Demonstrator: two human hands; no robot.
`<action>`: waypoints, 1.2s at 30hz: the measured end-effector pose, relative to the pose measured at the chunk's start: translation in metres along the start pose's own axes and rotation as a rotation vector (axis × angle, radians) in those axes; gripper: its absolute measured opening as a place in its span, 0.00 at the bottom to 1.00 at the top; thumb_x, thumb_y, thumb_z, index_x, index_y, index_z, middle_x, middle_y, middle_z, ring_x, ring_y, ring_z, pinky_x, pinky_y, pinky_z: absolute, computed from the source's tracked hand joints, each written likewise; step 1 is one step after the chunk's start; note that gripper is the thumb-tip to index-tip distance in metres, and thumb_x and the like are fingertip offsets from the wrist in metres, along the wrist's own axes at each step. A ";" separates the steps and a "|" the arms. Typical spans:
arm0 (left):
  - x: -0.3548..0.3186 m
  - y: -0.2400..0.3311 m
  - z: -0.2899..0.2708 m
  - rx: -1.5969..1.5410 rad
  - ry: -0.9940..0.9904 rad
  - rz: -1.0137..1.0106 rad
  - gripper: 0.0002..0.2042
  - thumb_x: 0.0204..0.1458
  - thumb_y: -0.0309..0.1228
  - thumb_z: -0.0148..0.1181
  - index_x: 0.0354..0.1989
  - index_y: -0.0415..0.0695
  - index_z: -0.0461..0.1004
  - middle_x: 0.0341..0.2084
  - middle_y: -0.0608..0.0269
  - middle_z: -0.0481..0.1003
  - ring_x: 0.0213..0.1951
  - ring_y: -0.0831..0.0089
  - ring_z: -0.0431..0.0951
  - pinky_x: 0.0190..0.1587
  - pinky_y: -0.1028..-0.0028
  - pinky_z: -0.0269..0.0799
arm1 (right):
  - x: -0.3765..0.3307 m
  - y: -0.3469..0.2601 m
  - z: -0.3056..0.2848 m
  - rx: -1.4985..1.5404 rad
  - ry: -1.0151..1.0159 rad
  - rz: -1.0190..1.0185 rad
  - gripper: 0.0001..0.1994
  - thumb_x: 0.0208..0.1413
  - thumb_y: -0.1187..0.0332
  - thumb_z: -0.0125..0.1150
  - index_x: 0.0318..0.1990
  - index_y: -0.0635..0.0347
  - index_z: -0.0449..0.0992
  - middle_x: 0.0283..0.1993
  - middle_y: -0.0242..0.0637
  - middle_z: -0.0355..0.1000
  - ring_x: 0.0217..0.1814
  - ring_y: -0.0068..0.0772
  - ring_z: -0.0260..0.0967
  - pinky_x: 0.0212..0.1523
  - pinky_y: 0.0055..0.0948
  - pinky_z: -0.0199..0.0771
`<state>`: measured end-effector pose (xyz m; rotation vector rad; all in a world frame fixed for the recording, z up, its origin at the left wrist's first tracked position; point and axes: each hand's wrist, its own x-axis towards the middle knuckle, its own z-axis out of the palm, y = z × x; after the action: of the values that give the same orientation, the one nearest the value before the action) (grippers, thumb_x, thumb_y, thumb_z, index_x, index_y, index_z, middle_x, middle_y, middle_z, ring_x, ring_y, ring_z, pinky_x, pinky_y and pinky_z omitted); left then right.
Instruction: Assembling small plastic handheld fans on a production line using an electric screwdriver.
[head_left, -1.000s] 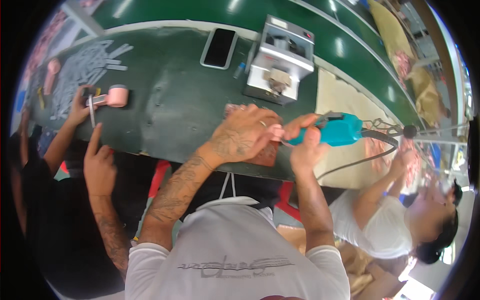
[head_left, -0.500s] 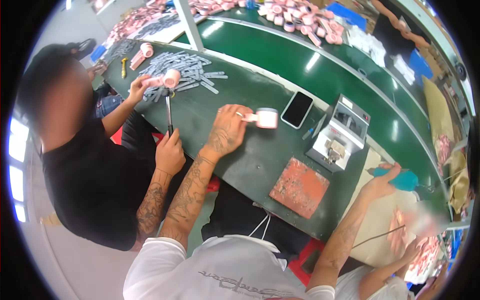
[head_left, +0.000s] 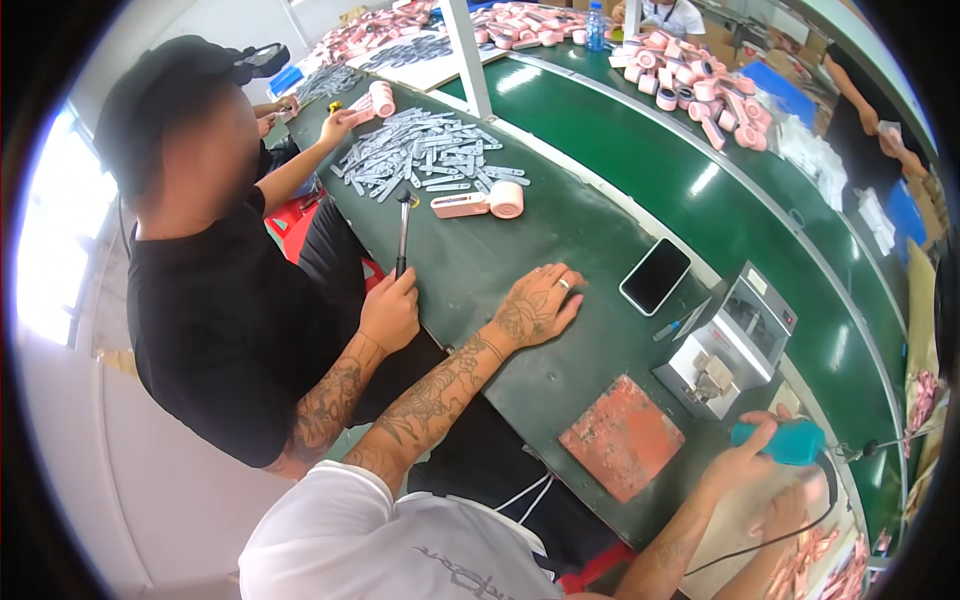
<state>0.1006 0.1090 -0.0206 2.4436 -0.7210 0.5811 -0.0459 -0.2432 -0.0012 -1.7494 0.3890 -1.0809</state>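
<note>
Left grip (head_left: 540,308) is spreading open inside the table's front edge (head_left: 530,432); right grip (head_left: 743,460) is clutching a teal tool (head_left: 800,444); white shirt (head_left: 340,540) is showing lettering (head_left: 457,571).

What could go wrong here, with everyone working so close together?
A co-worker's hand holds a hammer near the person's left hand, so a careless swing might hit it. The pink part lying near the hammer could get dented too. Also, the cord trails from the teal tool in the right hand and might snag on an arm.
</note>
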 end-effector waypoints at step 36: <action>-0.072 0.025 -0.017 -0.003 0.128 0.081 0.10 0.54 0.31 0.63 0.38 0.40 0.71 0.37 0.55 0.73 0.40 0.55 0.76 0.43 0.60 0.73 | -0.013 -0.025 0.010 -0.012 0.001 -0.048 0.21 0.73 0.56 0.52 0.57 0.67 0.73 0.33 0.33 0.69 0.36 0.30 0.65 0.38 0.32 0.65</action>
<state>0.0269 0.1271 -0.0367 2.3591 -0.7695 0.7592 -0.0500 -0.2170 0.0134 -1.7763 0.3563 -1.1156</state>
